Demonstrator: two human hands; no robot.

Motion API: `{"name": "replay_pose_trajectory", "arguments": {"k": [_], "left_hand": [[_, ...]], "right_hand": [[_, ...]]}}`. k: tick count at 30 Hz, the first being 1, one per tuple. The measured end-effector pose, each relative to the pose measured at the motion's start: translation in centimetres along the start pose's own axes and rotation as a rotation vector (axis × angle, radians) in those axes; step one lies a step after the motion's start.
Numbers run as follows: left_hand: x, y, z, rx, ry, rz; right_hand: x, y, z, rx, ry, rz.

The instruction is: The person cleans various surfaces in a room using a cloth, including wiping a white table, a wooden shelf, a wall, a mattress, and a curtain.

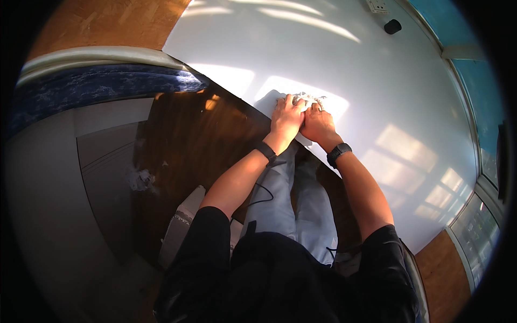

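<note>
My left hand (286, 116) and my right hand (319, 123) are side by side on a broad white surface (387, 97), close to its near edge. Between and beyond their curled fingers shows a whitish, ragged bundle (309, 98), probably crumpled cloth. Both hands grip it against the surface, and their fingers hide much of it. A black band (266, 152) circles my left wrist, and a black watch (338, 154) is on my right. Bright sunlight falls around the hands, with their shadow to the left.
A black cylinder (392, 26) and a white socket unit (378, 5) are at the far side. Windows (476, 238) run along the right. To the left are a blue patterned mattress (101, 80), a dark wooden floor (194, 133), crumpled white material (141, 179) and a pale box (183, 222).
</note>
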State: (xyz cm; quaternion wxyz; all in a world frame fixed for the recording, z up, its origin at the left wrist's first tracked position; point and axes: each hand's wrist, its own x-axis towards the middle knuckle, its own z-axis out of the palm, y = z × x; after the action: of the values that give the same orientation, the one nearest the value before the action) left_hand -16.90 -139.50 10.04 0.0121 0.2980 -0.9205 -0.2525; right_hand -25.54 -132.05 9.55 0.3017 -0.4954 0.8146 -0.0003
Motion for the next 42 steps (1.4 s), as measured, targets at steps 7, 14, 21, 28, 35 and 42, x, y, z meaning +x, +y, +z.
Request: {"name": "replay_pose_trajectory", "arguments": {"k": [7,14,21,28,35,42], "left_hand": [[-5.4,5.9,4.1,-0.068,0.011,0.037],[-8.5,13.0,8.7,-0.118,-0.115,0.138],[-10.6,18.0,12.8,-0.097,-0.239,0.293],[-10.5,16.7,10.6,-0.265,-0.393,0.284],[-9.7,13.8,8.4,-0.240,-0.438,0.237],[-6.8,9.4,6.0,-0.175,-0.491,0.254]], "right_hand": [[-7.6,4.3,1.4,0.020,-0.094,-0.030],[-15.0,10.2,2.9,0.077,-0.159,0.029],[-21.2,15.1,4.2,0.126,-0.312,0.091],[-21.6,14.2,5.7,0.035,-0.261,0.127],[-19.4,11.2,6.3,0.104,-0.192,0.183],[-15.3,7.8,6.5,0.138,-0.114,0.212]]}}
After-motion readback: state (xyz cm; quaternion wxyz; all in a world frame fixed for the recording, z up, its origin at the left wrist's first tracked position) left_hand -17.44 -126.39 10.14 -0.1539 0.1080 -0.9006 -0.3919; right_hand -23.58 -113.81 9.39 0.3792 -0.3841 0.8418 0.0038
